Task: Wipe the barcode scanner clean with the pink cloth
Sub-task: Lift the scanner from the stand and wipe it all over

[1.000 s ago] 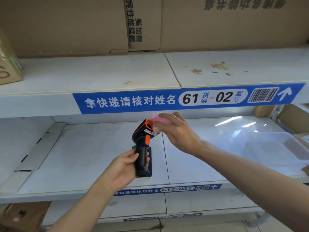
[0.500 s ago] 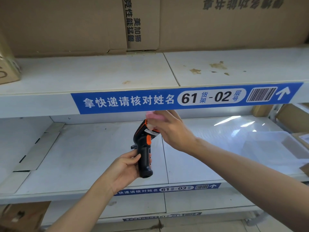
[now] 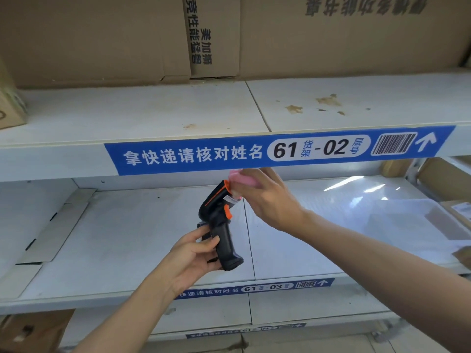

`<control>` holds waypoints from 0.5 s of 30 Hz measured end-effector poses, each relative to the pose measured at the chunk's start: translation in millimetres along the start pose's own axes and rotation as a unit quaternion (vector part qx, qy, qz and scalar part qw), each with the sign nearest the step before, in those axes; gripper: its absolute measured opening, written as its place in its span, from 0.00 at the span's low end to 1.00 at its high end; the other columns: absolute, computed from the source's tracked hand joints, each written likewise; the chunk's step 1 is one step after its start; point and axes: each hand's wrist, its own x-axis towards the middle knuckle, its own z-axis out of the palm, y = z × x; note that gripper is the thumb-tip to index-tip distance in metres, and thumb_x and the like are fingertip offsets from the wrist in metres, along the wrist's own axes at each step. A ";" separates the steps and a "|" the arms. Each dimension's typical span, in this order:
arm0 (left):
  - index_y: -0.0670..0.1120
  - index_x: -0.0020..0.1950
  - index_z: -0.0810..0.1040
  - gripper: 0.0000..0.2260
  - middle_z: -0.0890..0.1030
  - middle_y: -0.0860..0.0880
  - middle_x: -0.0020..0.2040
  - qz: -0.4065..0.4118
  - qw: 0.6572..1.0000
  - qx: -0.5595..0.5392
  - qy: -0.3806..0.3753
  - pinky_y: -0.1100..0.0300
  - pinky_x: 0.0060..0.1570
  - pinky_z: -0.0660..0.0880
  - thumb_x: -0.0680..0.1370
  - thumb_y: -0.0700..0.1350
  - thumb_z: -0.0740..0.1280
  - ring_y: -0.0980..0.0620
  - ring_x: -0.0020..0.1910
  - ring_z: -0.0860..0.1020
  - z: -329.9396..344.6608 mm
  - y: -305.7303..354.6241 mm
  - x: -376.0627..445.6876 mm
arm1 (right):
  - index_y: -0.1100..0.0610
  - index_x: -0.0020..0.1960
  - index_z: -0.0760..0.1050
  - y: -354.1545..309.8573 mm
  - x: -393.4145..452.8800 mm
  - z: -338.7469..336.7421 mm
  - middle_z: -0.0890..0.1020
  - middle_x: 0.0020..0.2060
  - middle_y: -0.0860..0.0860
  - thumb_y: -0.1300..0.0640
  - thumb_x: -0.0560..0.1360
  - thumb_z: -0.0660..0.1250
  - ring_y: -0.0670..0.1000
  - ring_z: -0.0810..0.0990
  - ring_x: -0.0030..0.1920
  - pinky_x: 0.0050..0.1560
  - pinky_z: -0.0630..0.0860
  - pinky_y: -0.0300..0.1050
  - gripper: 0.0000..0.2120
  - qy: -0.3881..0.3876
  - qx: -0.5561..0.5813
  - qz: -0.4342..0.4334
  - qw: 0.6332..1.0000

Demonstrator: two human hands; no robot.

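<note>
A black barcode scanner [image 3: 219,225] with orange trim is held up in front of the middle shelf, head at the top, tilted to the right. My left hand [image 3: 193,256] grips its handle from the left. My right hand [image 3: 265,197] holds a folded pink cloth [image 3: 242,178] and presses it against the top front of the scanner's head. Part of the head and its window are hidden under the cloth and my fingers.
White metal shelves [image 3: 127,238] carry blue label strips [image 3: 254,151]. Cardboard boxes [image 3: 331,34] fill the top shelf. A clear plastic sheet [image 3: 382,212] and more boxes [image 3: 443,179] lie on the right of the middle shelf. A flat grey divider [image 3: 58,225] lies at left.
The scanner's handle has swung so its base now points down-right. My right hand with the cloth has shifted slightly up over the head.
</note>
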 end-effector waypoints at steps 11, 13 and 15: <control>0.37 0.62 0.77 0.21 0.80 0.32 0.54 0.003 1.000 0.021 0.012 0.38 0.48 0.78 0.69 0.30 0.69 0.32 0.53 0.80 6.7 0.6 -0.5 | 0.56 0.56 0.80 -13.1 3.5 -10.9 0.76 0.59 0.55 0.65 0.75 0.70 0.60 0.73 0.55 0.53 0.76 0.56 0.11 0.063 0.029 0.027 0.997; 0.38 0.59 0.79 0.20 0.81 0.33 0.53 0.009 1.000 0.020 0.019 0.39 0.48 0.79 0.68 0.30 0.70 0.32 0.53 0.80 7.3 1.1 1.2 | 0.59 0.55 0.81 -20.0 3.9 -9.6 0.74 0.58 0.52 0.67 0.73 0.71 0.58 0.74 0.52 0.51 0.76 0.54 0.11 0.084 0.048 0.040 0.995; 0.38 0.58 0.80 0.19 0.81 0.32 0.53 0.009 0.999 0.025 0.030 0.41 0.45 0.80 0.68 0.31 0.71 0.32 0.53 0.81 7.2 -0.5 0.4 | 0.60 0.55 0.81 -20.4 -0.9 -8.9 0.74 0.56 0.52 0.70 0.71 0.72 0.57 0.73 0.49 0.48 0.77 0.53 0.14 0.067 0.042 0.040 0.996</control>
